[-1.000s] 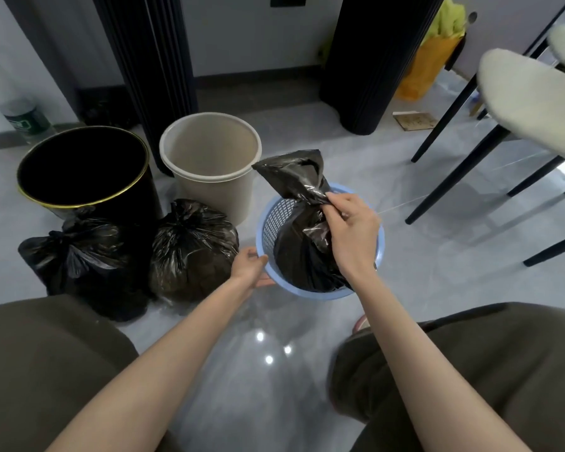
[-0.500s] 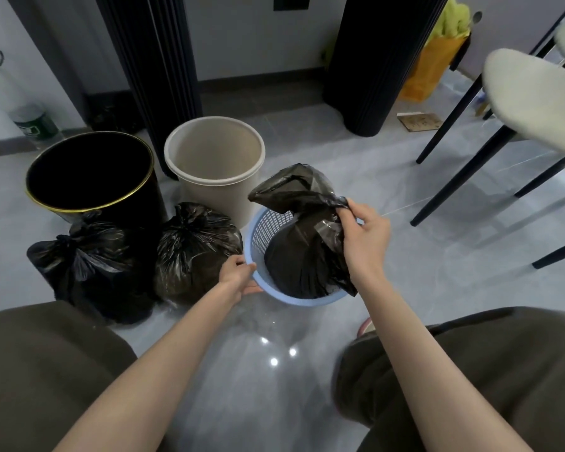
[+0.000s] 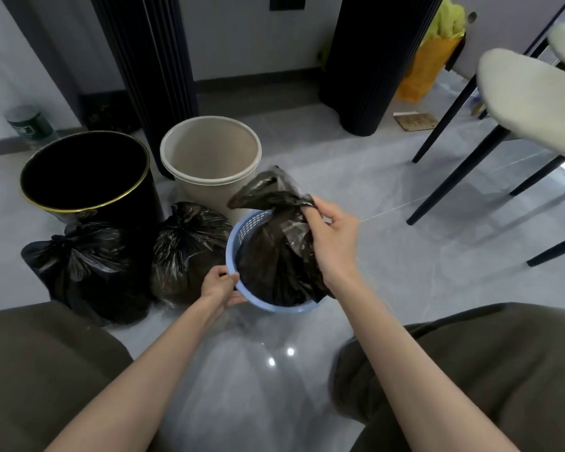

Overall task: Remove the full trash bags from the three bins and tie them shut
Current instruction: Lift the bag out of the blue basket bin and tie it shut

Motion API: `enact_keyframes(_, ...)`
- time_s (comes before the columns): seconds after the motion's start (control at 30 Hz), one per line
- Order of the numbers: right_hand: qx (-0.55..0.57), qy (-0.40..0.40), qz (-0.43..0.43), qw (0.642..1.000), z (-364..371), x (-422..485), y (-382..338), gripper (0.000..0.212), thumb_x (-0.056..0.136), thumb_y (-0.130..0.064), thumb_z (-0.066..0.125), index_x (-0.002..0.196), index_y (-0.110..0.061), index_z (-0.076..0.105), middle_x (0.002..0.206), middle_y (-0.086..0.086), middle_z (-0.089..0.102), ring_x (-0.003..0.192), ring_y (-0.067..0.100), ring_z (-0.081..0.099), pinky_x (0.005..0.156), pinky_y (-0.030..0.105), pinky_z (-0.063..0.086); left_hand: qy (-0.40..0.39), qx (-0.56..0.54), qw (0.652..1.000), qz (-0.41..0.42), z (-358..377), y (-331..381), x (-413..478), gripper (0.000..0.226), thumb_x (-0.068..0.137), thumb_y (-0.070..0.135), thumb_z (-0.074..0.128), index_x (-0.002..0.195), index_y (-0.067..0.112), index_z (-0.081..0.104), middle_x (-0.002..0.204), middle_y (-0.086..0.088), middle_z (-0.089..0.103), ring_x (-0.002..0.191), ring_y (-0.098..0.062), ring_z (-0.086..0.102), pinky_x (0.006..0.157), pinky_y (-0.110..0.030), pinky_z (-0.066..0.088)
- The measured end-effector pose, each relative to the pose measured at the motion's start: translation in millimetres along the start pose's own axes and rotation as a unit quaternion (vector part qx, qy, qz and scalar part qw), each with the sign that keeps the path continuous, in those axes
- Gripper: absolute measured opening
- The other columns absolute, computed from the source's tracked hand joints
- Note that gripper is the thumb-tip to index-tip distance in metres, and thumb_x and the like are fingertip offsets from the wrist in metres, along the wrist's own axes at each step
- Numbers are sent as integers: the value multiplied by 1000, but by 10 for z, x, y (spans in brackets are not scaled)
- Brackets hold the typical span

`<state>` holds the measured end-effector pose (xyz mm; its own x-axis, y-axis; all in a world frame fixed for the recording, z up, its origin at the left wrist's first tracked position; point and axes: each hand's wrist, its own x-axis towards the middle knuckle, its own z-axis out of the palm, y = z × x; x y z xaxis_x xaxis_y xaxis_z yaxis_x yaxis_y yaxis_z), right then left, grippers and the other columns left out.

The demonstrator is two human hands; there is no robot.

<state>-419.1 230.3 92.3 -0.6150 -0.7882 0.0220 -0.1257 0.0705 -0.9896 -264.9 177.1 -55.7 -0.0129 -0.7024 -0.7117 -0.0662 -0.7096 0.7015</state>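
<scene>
Lifted slightly higher than before, the black bag (image 3: 274, 256) sits partly inside the blue basket (image 3: 242, 230), its neck pinched by the right hand (image 3: 333, 236); the left hand (image 3: 221, 287) grips the basket rim.

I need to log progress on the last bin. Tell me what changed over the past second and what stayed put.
The right hand, gripping the gathered neck of the third bag, has drawn it a little toward the person; the bag remains inside the blue basket. The left hand kept hold of the basket's rim throughout. Nothing was released. The two tied bags, black bin and beige bin stayed where they were.
</scene>
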Motion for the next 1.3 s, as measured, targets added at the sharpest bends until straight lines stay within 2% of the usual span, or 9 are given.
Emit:
enact_keyframes(0.13,-30,-43,-53,997,4,-65,-180,20,89,-10,61,102,-16,75,95,-10,68,92,-1,63,83,15,48,-24,-46,998,-23,117,109,26,17,96,5,48,113,6,46,101,-21,59,68,-32,63,50,-38,56)
enact_keyframes(0.3,19,104,-63,992,-171,-22,-340,20,90,-8,61,106,-9,73,95,1,66,79,-4,61,73,13,49,-6,-49,999,-15,145,154,124,16,96,8,49,111,9,48,111,-21,58,78,-34,66,59,-41,59)
enact_keyframes(0.43,47,206,-78,974,-284,-37,-447,21,91,-6,58,106,-12,71,89,-7,61,66,-9,55,63,10,45,-29,-64,997,-24,239,244,162,18,96,7,49,114,9,49,115,-19,59,91,-37,66,70,-43,59)
enact_keyframes(0.6,104,285,-112,946,-409,60,-653,26,92,2,54,114,-1,67,94,1,59,62,-12,56,60,5,44,-57,-71,996,5,602,384,209,8,96,1,47,98,9,44,109,-17,53,70,-30,60,50,-33,56)
enact_keyframes(0.73,105,303,-123,939,-503,228,-701,26,91,-2,56,111,-12,70,90,-16,59,74,9,60,73,29,56,-67,-82,994,27,894,459,310,22,95,-4,43,78,10,42,104,-19,53,63,-29,59,52,-35,55)
enact_keyframes(0.93,83,335,-168,924,-547,492,-630,26,89,-2,57,111,-9,69,91,-14,58,78,-4,56,72,15,46,-67,-72,995,13,1259,565,596,7,95,-1,45,99,3,41,95,-18,49,54,-23,59,55,-36,58)
enact_keyframes(1.07,90,349,-190,913,-513,686,-618,29,87,-2,58,111,-15,67,91,-13,58,81,-4,56,73,15,45,-88,-122,989,11,1435,722,749,10,95,-4,43,102,4,39,81,-13,48,72,-25,58,80,-40,55)
enact_keyframes(1.2,114,353,-182,911,-463,827,-606,32,88,1,59,110,-22,64,91,-14,59,80,-7,57,72,10,43,-119,-165,979,27,1489,891,1033,14,96,-5,41,88,4,49,99,-17,56,84,-26,60,91,-39,52)
enact_keyframes(1.3,113,346,-187,912,-431,878,-642,34,88,1,60,109,-25,63,91,-13,60,81,-4,58,73,11,44,-202,-242,949,29,1451,944,1208,23,97,0,40,115,9,51,128,-10,54,110,-27,56,89,-35,54)
